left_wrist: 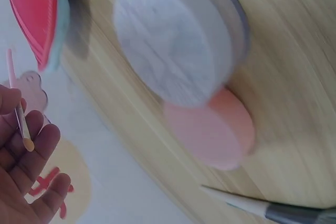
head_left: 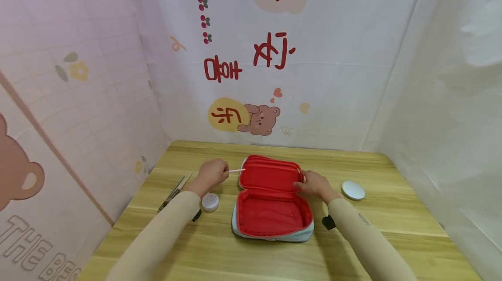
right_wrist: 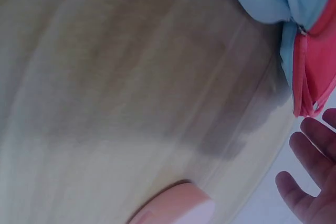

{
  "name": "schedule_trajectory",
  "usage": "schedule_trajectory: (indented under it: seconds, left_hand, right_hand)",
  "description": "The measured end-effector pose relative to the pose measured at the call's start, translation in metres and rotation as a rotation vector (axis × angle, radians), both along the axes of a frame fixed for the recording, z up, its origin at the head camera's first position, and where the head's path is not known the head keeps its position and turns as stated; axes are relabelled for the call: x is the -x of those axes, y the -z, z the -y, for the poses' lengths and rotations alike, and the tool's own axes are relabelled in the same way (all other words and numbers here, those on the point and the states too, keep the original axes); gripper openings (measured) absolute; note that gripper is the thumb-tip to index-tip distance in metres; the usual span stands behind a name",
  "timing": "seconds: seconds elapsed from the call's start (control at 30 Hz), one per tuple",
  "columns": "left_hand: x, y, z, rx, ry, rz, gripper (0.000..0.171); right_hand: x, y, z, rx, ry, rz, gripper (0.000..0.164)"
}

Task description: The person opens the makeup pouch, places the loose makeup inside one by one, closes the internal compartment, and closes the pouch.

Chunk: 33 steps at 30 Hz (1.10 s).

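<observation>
A zippered case, light blue outside and red inside, lies unzipped with its lid raised at the back. My left hand pinches a thin makeup applicator with a pink handle end, metal collar and beige tip. Its pink end reaches in front of the lid's left edge in the head view. My right hand is at the lid's right edge, thumb over the red lining. In the right wrist view its fingers are spread beside the lid's corner, loosely extended.
Left of the case stands a round white container, with a pink sponge beside it. Several makeup brushes lie farther left. A round compact, pink-sided with a white top, sits at right. Patterned curtains enclose the table.
</observation>
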State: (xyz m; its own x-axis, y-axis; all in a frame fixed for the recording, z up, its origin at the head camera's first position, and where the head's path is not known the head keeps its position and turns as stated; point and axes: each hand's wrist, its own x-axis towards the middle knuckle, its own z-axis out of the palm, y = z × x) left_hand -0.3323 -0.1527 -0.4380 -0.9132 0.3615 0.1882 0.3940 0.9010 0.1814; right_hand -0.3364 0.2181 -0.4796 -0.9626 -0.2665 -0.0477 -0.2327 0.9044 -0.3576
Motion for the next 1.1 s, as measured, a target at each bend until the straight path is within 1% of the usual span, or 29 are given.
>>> schedule_trajectory:
  seconds: [0.1,0.17,0.33,0.4,0.47,0.53,0.6,0.7,0.77,0.83,1.0,1.1]
  left_hand:
    - [-0.002,0.001,-0.009,0.002,0.037,-0.023,0.014]
    - [-0.002,0.002,-0.014,0.006,0.049,-0.03,0.016]
    - [-0.004,0.002,-0.023,-0.001,0.063,-0.018,0.019]
    - [-0.005,0.002,-0.024,-0.006,0.07,-0.006,0.022]
    - [-0.005,0.002,-0.024,-0.014,0.078,-0.002,0.023]
    - [-0.006,0.001,-0.024,-0.026,0.086,-0.007,0.025]
    - [-0.007,0.001,-0.023,-0.038,0.097,-0.026,0.026]
    - [-0.009,0.0,-0.023,-0.047,0.096,-0.025,0.027]
    - [-0.008,0.001,-0.023,-0.044,0.088,-0.018,0.028]
    - [-0.007,0.001,-0.023,-0.041,0.077,-0.003,0.028]
    - [-0.005,0.003,-0.023,-0.029,0.083,-0.035,0.028]
    - [-0.004,0.002,-0.023,-0.028,0.091,-0.054,0.026]
  right_hand:
    - [0.003,-0.002,0.0,0.054,0.024,0.043,0.064]
    - [0.004,-0.003,0.0,0.102,0.033,0.072,0.067]
    - [0.009,0.001,0.001,0.25,0.064,0.149,0.063]
    - [0.01,0.002,0.002,0.303,0.087,0.179,0.062]
    - [0.009,0.0,0.003,0.353,0.119,0.207,0.066]
    - [0.009,-0.002,0.004,0.411,0.151,0.231,0.071]
    - [0.01,-0.004,0.004,0.491,0.184,0.257,0.074]
    - [0.013,-0.005,0.003,0.604,0.196,0.285,0.075]
    - [0.015,-0.007,0.003,0.663,0.196,0.298,0.075]
    - [0.017,-0.009,0.003,0.698,0.19,0.302,0.075]
    - [0.019,-0.017,0.002,0.753,0.181,0.285,0.073]
    - [0.019,-0.023,0.002,0.772,0.149,0.269,0.067]
